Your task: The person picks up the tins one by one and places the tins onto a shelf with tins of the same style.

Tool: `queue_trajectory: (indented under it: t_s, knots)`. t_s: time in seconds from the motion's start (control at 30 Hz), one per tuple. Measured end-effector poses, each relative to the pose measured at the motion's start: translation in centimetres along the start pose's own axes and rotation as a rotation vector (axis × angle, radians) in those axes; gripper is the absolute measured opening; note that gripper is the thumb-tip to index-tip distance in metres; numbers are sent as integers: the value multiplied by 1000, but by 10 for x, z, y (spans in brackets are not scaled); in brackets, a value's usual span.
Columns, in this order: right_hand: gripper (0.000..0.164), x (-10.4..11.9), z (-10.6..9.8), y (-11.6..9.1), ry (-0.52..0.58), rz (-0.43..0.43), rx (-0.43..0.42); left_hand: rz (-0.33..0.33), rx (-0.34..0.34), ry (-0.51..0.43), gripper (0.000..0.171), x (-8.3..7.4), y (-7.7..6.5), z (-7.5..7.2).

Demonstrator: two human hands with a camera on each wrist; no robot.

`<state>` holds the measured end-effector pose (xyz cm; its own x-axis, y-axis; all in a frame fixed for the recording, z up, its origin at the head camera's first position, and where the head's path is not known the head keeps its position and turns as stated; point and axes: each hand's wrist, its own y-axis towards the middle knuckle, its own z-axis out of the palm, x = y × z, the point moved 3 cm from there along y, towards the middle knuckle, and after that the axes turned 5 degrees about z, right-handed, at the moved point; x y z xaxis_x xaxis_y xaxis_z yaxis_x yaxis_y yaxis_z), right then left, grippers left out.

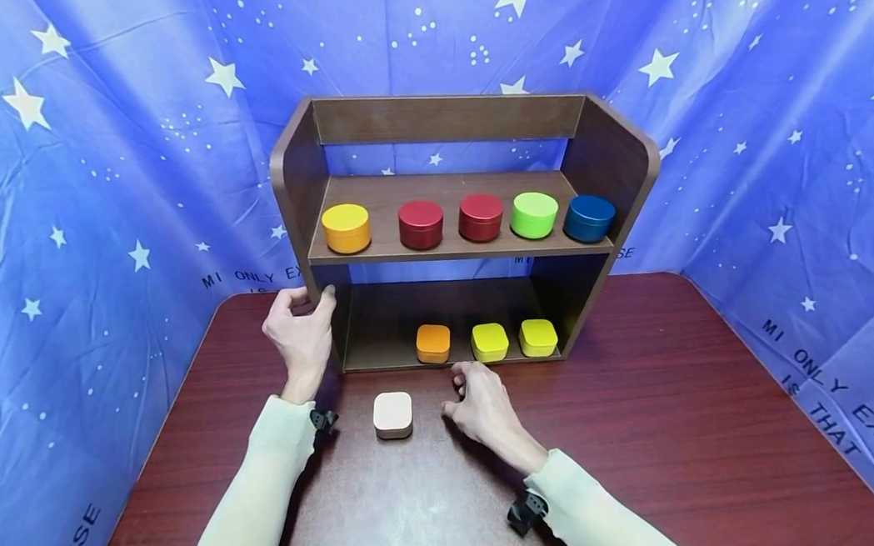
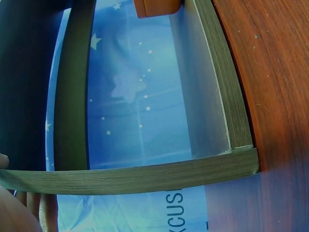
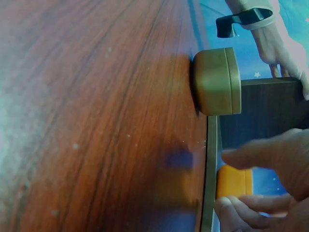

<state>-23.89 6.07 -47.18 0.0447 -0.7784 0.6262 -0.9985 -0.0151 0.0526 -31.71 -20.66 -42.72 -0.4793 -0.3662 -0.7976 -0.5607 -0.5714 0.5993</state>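
Note:
My left hand (image 1: pixel 301 331) grips the left side panel of a dark brown two-tier shelf (image 1: pixel 427 187). In the left wrist view its thumb is on the inner face, the fingers (image 2: pixel 48 212) behind the panel edge. My right hand (image 1: pixel 485 405) hovers at the front edge of the lower tier, thumb and fingers apart and holding nothing. Nearest it is an orange rounded-square tin (image 1: pixel 433 344), partly behind the fingers in the right wrist view. Right of that tin sit two yellow square tins (image 1: pixel 489 343). A cream-topped square tin (image 1: pixel 393 414) stands on the table before the shelf.
Along the upper tier stand round tins: a yellow-orange one (image 1: pixel 346 229), two red ones (image 1: pixel 421 225), a green one (image 1: pixel 534 215) and a blue one (image 1: pixel 590 219). The reddish-brown table (image 1: pixel 698 423) meets a blue star-printed cloth (image 1: pixel 150 172) at the back and sides.

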Motion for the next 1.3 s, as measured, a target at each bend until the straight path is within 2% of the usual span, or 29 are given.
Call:
queue_trajectory:
  t_s: [0.03, 0.27, 0.5, 0.83, 1.3]
  knots:
    - [52, 1, 0, -1, -2, -12, 23, 0, 1, -1, 22, 0, 0, 0]
    - [66, 5, 5, -9, -14, -100, 171, -15, -22, -10, 18, -34, -3, -1]
    - [74, 5, 10, -11, -36, -224, 221, -16, -11, -12, 17, -35, -3, 0]
    - [79, 7, 15, -10, -23, -316, 262, 6, -39, -10, 16, -37, -1, 1]
    - [78, 15, 25, -8, 8, -336, 327, -11, -29, 15, 17, -35, 0, 0]
